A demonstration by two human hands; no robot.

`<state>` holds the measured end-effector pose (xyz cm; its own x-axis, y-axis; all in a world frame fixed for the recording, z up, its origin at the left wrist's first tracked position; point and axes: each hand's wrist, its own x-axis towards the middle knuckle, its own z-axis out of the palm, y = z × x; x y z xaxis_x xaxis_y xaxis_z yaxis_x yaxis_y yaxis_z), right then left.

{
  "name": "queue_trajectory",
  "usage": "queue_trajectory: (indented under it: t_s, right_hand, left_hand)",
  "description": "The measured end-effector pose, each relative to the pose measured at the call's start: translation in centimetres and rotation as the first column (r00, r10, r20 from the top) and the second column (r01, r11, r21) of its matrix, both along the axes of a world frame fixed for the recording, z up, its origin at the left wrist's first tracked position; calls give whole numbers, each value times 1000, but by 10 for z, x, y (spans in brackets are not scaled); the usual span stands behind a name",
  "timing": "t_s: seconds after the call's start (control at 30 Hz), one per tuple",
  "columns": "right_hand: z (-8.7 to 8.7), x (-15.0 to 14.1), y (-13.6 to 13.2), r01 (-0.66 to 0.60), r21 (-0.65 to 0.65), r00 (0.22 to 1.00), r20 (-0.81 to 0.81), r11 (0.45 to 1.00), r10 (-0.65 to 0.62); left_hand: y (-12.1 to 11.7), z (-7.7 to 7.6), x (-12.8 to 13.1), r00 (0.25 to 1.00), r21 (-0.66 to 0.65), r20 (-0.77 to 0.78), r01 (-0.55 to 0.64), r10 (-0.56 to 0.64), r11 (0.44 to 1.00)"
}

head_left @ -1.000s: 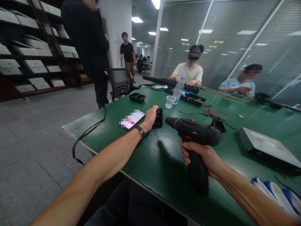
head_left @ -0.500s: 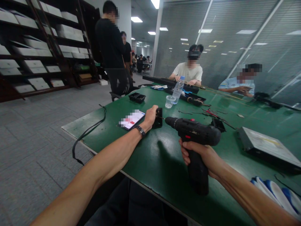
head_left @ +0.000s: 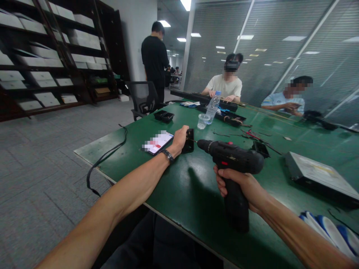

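Note:
My right hand (head_left: 238,183) is wrapped round the grip of a black cordless drill (head_left: 232,155), which points left above the green table (head_left: 179,194). The thin bit at its front reaches toward a small black plastic box (head_left: 190,141); whether the tip touches it I cannot tell. That box stands on its side, its open face turned to the drill, and my left hand (head_left: 179,140) grips it from the left. The left fingers are mostly hidden behind it. A phone (head_left: 161,142) with a lit screen lies beside my left wrist.
Past the box stand a clear plastic cup (head_left: 203,121) and a water bottle (head_left: 213,107). Black trays (head_left: 163,116) lie further back. On the right are a flat metal-topped case (head_left: 322,177) and blue-white gloves (head_left: 328,228). A black strap (head_left: 108,151) hangs off the left edge. Two people sit opposite.
Both hands, the drill and the box keep their places. In the background, a standing person in black has moved away, and a chair now shows there.

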<state>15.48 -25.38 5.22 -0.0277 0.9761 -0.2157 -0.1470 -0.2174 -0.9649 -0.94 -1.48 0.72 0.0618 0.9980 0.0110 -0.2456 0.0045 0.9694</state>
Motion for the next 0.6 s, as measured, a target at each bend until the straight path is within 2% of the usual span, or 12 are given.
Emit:
queue_trajectory:
  t_s: [0.3,0.6]
  right_hand:
    - [-3,3,2,-31,2,1000,1,1000,31]
    - [-5,1,0,-9,18,1000,-1,1000,9]
  left_hand:
    - [0,-1,0,1000,20,-7,0,1,1000]
    - [2,-2,0,1000,5,-7,0,0,1000]
